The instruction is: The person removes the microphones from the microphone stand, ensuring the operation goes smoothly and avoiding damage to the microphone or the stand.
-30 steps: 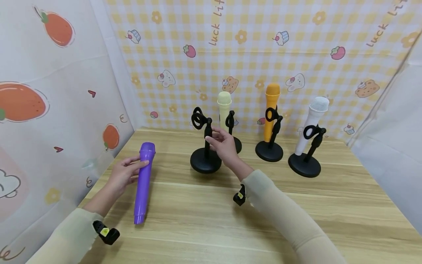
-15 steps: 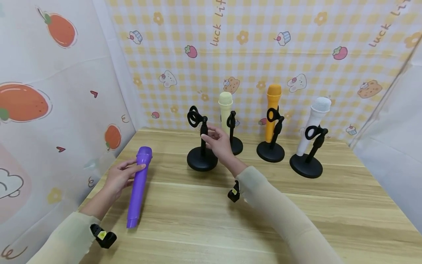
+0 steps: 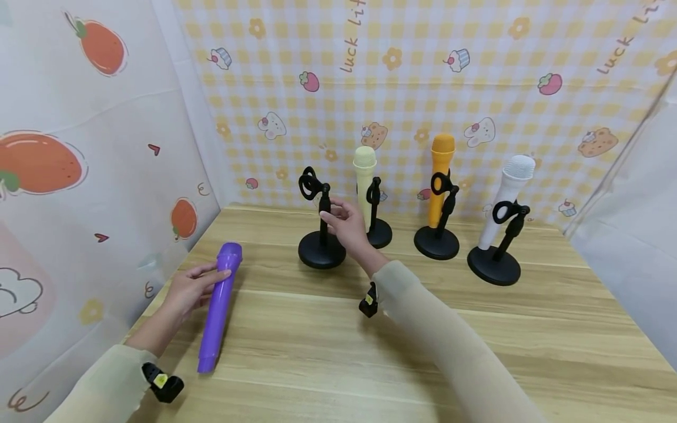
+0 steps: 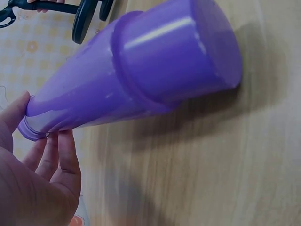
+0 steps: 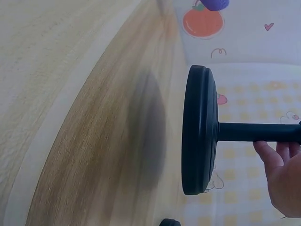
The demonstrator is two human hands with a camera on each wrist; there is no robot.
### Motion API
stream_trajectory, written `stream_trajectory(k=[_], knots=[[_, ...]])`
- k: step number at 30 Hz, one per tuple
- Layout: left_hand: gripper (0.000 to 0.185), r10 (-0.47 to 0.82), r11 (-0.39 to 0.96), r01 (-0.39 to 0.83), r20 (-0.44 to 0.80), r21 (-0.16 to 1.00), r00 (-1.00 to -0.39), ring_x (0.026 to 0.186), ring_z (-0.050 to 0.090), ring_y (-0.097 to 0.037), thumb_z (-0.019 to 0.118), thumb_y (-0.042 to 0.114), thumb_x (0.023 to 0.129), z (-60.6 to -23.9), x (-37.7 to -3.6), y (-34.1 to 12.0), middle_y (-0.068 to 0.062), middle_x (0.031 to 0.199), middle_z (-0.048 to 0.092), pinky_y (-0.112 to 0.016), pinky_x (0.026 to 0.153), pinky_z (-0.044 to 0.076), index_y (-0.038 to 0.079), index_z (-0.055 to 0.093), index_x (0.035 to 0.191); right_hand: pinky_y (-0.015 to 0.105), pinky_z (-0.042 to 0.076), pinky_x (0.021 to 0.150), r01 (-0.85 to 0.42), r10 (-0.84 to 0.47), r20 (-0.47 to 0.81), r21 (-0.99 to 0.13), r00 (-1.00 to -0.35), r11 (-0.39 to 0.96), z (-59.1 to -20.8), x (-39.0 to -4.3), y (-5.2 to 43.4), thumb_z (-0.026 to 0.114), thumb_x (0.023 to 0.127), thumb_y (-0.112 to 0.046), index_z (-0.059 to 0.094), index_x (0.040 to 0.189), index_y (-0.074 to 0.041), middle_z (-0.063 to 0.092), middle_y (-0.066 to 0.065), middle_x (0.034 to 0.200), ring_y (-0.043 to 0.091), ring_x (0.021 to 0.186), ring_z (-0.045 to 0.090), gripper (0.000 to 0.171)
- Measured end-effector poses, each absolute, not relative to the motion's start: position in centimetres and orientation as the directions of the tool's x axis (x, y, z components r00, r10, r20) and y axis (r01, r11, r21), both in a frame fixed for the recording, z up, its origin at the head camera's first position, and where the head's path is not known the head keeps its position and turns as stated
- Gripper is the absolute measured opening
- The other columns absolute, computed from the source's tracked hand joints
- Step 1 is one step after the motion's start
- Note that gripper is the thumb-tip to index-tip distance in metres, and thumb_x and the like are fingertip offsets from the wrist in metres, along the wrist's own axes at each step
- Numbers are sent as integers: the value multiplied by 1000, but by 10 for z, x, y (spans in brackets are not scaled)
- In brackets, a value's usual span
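My right hand (image 3: 346, 226) grips the empty stand (image 3: 321, 226) at 12 o'clock; my left hand (image 3: 187, 291) loosely cradles the purple microphone (image 3: 218, 305). I should steady that base first.

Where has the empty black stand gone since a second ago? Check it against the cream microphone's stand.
Yes. The empty black stand, gripped by the right hand, has slid left and back: its base overlapped the cream microphone's stand earlier, and now sits apart.
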State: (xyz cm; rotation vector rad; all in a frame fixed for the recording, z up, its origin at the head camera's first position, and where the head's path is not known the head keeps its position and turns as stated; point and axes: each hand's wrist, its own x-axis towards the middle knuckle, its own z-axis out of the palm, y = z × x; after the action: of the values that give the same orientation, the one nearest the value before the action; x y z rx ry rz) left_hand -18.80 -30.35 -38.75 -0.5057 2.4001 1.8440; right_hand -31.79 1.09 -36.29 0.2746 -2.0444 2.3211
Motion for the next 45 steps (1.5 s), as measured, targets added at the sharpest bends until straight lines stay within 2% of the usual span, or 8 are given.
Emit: stream_trajectory(k=[8,16,26,37,45], knots=[[86,-224,259,-344,-291,902,-930,80,63,-8,77,46,81,-395,-185,-307,8,91,67,-29,69,53,2,41,146,42,55,82,-164,-99,176,-980,-979,-114,-368,-325,2,71,90,-10,61,126,-8,66,13,107,24,99,65,38],[87,-222,296,-361,-304,884,-926,81,62,-10,77,48,81,-401,-181,-310,3,98,66,-29,69,52,0,42,144,39,56,80,-165,-101,175,-981,-979,-99,-371,-331,-2,72,89,-13,62,126,-9,67,10,107,22,98,65,38],[83,-185,312,-364,-320,877,-929,78,61,-12,77,43,83,-408,-182,-313,1,93,65,-31,66,53,-4,43,142,41,56,80,-167,-78,176,-981,-981,-102,-379,-338,-4,72,89,-11,64,123,-9,68,12,105,22,96,66,36],[86,-197,344,-380,-330,858,-923,78,61,-14,79,44,80,-412,-184,-313,-8,102,64,-31,65,54,-5,44,141,40,56,79,-175,-64,181,-981,-981,-87,-381,-342,-12,73,88,-9,63,124,-7,67,12,104,22,95,65,38],[87,-196,365,-379,-328,851,-924,80,61,-15,79,46,80,-414,-186,-314,-15,110,63,-32,66,55,-6,44,141,44,55,81,-175,-52,180,-981,-982,-85,-384,-344,-19,74,87,-10,64,123,-9,66,9,98,18,88,64,37]])
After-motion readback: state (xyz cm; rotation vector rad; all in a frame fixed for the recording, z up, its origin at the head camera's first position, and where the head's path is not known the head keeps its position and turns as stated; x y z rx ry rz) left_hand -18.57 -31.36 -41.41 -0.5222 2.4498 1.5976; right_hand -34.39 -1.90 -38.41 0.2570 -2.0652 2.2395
